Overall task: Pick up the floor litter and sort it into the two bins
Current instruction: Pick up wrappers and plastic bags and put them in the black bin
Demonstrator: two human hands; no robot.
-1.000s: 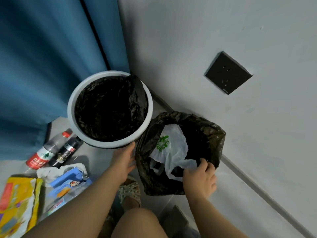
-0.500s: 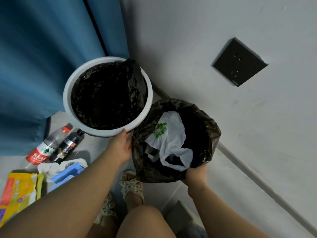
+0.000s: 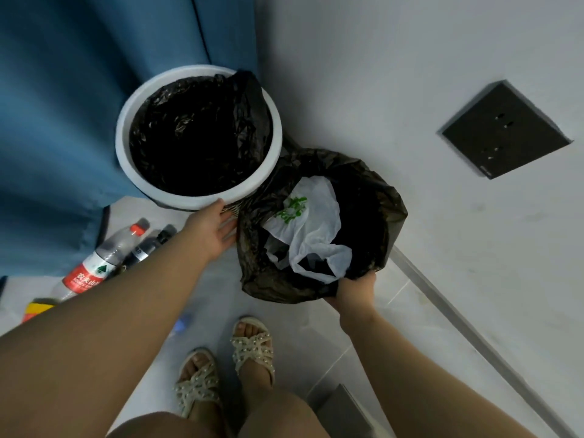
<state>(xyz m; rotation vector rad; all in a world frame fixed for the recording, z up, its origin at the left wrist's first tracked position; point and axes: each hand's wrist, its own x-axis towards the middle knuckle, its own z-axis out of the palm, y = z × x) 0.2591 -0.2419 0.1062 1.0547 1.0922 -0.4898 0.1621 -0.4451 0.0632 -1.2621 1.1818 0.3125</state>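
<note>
A white round bin (image 3: 126, 121) lined with a black bag stands in the corner. To its right a second bin is draped in a black bag (image 3: 388, 197), and a white plastic bag with green print (image 3: 316, 222) lies inside. My left hand (image 3: 210, 229) rests with spread fingers against the near side of the white bin, below its rim. My right hand (image 3: 355, 290) grips the near edge of the black bag. On the floor at left lie a clear bottle with a red label (image 3: 101, 263) and a dark bottle (image 3: 148, 245).
A blue curtain (image 3: 63, 121) hangs at left and a white wall with a dark socket plate (image 3: 502, 129) rises at right. My sandalled feet (image 3: 249, 349) stand on the grey tile floor. A yellow and red wrapper (image 3: 34, 309) peeks out beside my left arm.
My right hand has dropped from the white plastic bag to the black bag's near edge. The view has risen, bringing my feet into sight. My left hand stays at the white bin.
</note>
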